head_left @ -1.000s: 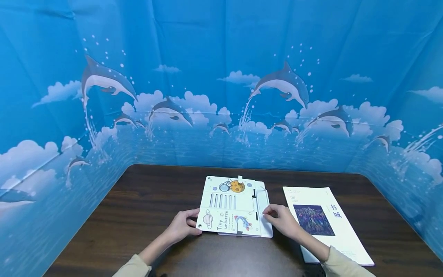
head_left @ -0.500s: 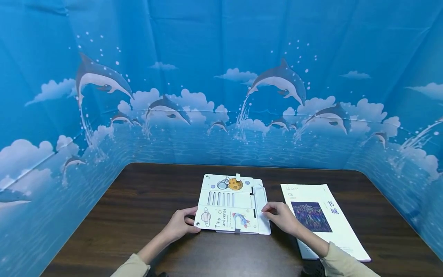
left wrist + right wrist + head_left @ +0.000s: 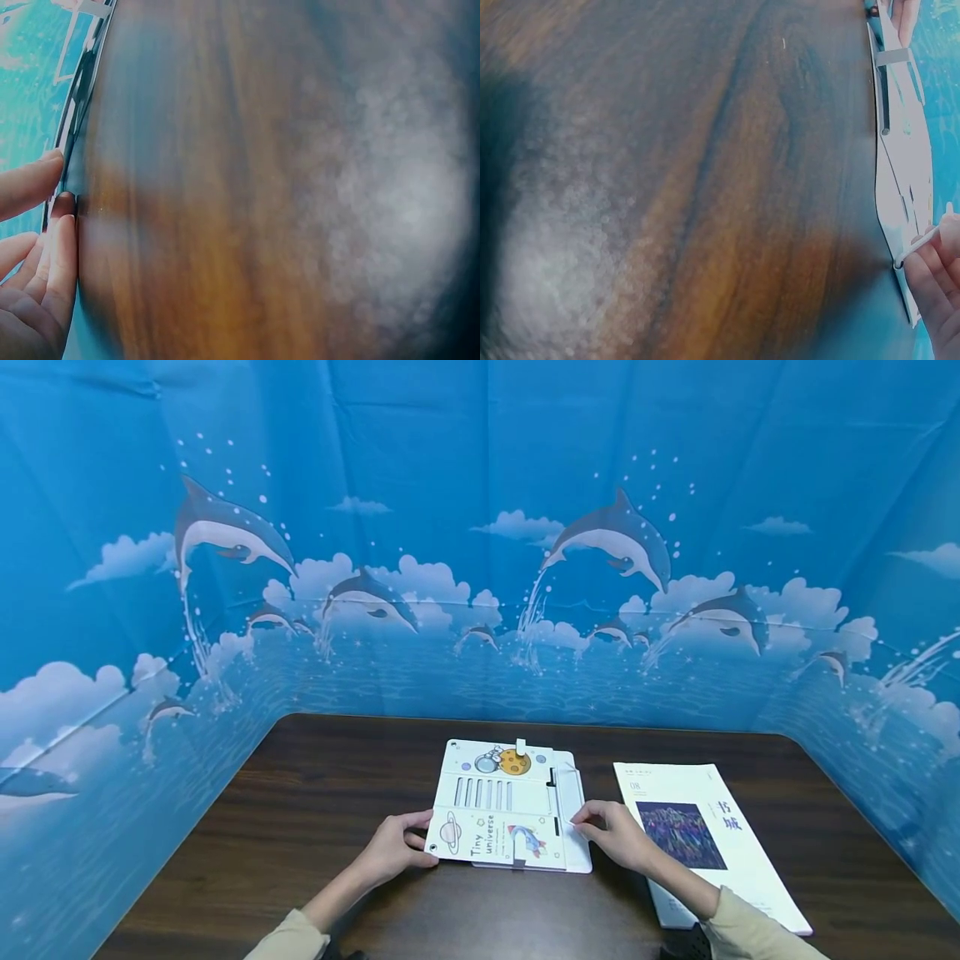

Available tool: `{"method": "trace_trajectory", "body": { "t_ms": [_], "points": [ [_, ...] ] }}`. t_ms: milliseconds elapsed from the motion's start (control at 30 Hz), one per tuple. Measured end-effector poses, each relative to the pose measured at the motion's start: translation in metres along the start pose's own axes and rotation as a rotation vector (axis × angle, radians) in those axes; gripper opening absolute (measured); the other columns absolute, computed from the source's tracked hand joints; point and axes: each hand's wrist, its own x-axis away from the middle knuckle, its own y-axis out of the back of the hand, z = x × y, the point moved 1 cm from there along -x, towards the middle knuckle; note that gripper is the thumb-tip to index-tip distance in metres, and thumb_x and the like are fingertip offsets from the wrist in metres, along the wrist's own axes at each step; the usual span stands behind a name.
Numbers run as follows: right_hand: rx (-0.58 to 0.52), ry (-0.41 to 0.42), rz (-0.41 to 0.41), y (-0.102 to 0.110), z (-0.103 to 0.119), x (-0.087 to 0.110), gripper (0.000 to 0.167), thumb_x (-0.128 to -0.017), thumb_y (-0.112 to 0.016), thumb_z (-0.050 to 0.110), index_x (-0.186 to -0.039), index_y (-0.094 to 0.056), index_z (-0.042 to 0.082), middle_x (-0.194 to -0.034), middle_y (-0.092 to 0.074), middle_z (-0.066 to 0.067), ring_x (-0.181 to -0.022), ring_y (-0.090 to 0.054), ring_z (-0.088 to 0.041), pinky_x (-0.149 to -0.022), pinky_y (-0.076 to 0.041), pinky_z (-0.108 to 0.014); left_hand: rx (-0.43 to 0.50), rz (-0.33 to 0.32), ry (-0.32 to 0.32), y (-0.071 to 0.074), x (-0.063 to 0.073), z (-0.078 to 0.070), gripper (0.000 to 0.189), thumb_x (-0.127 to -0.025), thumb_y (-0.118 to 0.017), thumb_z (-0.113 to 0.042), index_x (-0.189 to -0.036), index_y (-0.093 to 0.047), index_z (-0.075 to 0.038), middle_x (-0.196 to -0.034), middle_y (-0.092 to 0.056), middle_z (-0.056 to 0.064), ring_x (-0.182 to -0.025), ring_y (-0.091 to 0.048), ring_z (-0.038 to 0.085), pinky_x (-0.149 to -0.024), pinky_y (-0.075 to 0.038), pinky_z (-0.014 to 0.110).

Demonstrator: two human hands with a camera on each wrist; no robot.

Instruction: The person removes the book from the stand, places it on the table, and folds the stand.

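A white folding book stand (image 3: 525, 806), printed with planets, a rocket and "Tiny universe", lies near the middle of the table. My left hand (image 3: 393, 845) grips its lower left corner; in the left wrist view the thumb lies above the edge and fingertips reach beneath it. At the right side, my right hand (image 3: 617, 837) pinches a thin white support bar (image 3: 919, 246) between thumb and fingers. That bar stands tilted up from the back plate in the right wrist view. White page clips sit at the stand's top and bottom edges.
A white magazine (image 3: 750, 877) with a dark picture on its cover lies to the right, partly under the right forearm. The dark wooden table (image 3: 337, 793) is enclosed by a blue dolphin-print curtain (image 3: 450, 443).
The head view shifts slightly and comes back. Both hands keep their hold on the book stand, which stays in place.
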Motion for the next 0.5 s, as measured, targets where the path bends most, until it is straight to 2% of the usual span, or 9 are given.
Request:
{"method": "trace_trajectory", "body": {
  "t_ms": [333, 500],
  "points": [
    [-0.008, -0.003, 0.014, 0.0006, -0.0035, -0.0002, 0.008, -0.081, -0.063, 0.0, -0.083, -0.069, 0.006, -0.087, -0.066, -0.004, -0.076, -0.056, -0.014, -0.066, -0.049, -0.021, 0.005, 0.002, -0.004, -0.0012, -0.0018, 0.0003, 0.071, -0.062, -0.075, 0.011, -0.124, -0.041, 0.02, -0.103, -0.057, 0.022, -0.076, -0.066, 0.025, -0.06, -0.052, 0.025],
    [0.024, 0.038, 0.034, -0.0008, -0.0027, -0.0032, 0.008, -0.081, -0.064, 0.001, -0.083, -0.07, 0.006, -0.086, -0.067, -0.003, -0.077, -0.057, -0.014, -0.068, -0.05, -0.025, 0.001, 0.0, -0.003, 0.0002, -0.0012, 0.0013, 0.071, -0.062, -0.075, 0.012, -0.123, -0.04, 0.02, -0.102, -0.057, 0.022, -0.075, -0.066, 0.024, -0.06, -0.052, 0.024]
  ]
}}
